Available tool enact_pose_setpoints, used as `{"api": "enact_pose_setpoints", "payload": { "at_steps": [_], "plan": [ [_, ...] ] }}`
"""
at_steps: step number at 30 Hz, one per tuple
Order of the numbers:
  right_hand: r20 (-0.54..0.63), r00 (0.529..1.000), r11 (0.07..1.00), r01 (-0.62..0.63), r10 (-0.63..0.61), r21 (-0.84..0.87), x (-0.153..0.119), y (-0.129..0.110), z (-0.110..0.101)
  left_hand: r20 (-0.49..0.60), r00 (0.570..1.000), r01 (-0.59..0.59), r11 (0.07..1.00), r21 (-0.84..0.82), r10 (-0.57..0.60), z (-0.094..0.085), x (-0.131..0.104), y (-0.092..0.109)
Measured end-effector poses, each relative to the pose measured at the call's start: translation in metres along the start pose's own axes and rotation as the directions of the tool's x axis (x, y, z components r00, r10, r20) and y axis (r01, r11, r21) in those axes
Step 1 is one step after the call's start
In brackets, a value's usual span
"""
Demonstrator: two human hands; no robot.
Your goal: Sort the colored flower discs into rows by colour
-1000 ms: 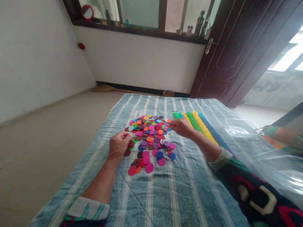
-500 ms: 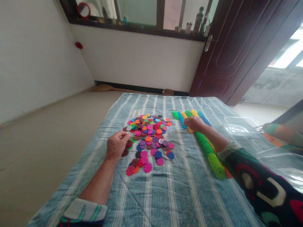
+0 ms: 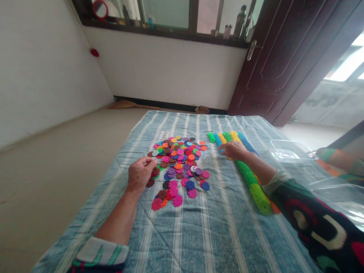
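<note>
A loose heap of notched plastic discs in many colours lies on the striped cloth. At its left edge is my left hand, thumb and fingers pinched together; whatever they hold, if anything, is too small to make out. My right hand reaches over the rows of overlapping discs on the right, its fingers bent down by the near end of a blue row. What those fingertips grip is hidden. Beside it run a green row, a yellow row and a long green row ending in lime discs.
Clear plastic boxes stand on the right, near another person's arm. A paper label lies behind the heap. Beyond the covered table are a wall, a windowsill and a dark red door.
My right fingers have dipped slightly toward the cloth by the blue row. My left hand stays pinched in the same place, and the discs look unmoved.
</note>
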State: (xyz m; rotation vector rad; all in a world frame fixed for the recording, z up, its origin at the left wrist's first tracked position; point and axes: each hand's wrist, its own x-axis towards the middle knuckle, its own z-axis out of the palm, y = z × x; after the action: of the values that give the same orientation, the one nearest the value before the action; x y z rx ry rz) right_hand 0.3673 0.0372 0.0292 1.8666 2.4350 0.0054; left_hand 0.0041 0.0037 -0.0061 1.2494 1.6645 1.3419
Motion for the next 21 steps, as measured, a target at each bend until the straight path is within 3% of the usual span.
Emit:
{"api": "enact_pose_setpoints", "payload": {
  "at_steps": [7, 21],
  "plan": [
    [0.041, 0.997, 0.994, 0.061, -0.057, -0.093, 0.0023, -0.0051, 0.0015, 0.006, 1.000, -0.013, 1.000, 0.028, 0.013, -0.0010, 0.0027, -0.0050],
    [0.042, 0.999, 0.996, 0.013, -0.009, -0.089, 0.0009, -0.0052, 0.0001, 0.016, 1.000, -0.012, 1.000, 0.022, 0.011, -0.0009, 0.0045, -0.0085]
  ]
}}
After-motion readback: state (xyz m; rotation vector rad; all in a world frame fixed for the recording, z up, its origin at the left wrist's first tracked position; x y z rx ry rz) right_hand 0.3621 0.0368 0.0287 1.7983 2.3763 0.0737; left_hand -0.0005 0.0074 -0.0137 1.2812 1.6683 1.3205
